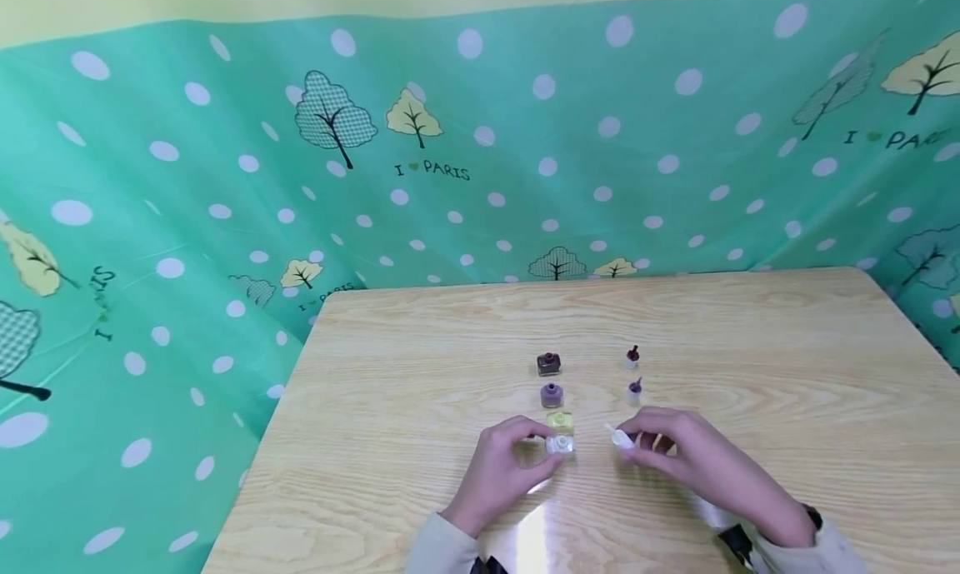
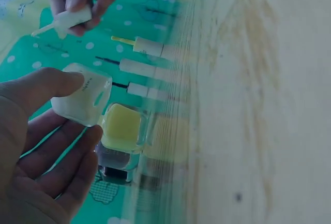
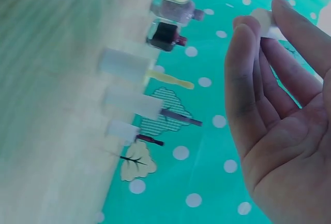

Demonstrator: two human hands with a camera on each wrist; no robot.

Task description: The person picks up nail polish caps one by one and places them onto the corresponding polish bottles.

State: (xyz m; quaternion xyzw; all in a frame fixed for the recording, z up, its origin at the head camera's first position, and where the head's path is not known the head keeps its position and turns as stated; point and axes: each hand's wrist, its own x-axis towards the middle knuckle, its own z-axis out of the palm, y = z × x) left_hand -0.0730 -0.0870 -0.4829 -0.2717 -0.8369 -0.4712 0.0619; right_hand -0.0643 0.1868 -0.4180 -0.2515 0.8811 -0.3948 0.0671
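Note:
My left hand [image 1: 504, 474] pinches a small nail polish bottle of white polish [image 2: 83, 94] between thumb and fingers. Whether its base touches the table I cannot tell. To the right, my right hand [image 1: 678, 445] grips a white nail polish cap [image 1: 622, 439], its pale brush pointing out toward the bottle. Just beyond the white bottle stands an uncapped yellow bottle [image 1: 560, 422]. Behind that are a purple bottle [image 1: 551, 395] and a dark red bottle [image 1: 549, 364], both uncapped.
Three white caps stand brush-up in a row: one with a yellow brush [image 3: 124, 66], one purple [image 1: 635, 391], one dark red [image 1: 632, 358]. My right hand hides the yellow-brushed cap in the head view. Behind the wooden table [image 1: 405, 374] hangs a green dotted cloth [image 1: 450, 141].

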